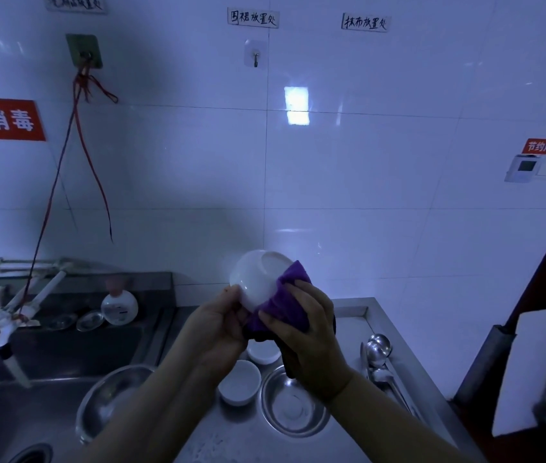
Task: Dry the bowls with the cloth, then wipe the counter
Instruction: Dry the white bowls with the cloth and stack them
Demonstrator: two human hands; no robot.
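Overhead, cloth (285,305) against upturned bowl (258,279)

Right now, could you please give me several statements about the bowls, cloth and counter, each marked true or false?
1. The left hand holds a white bowl above the counter. True.
2. The right hand presses a green sponge on it. False: a purple cloth.
3. The held bowl's base faces away from the camera. True.
4. Ladles hang on the wall hook. False: they lie on the counter.
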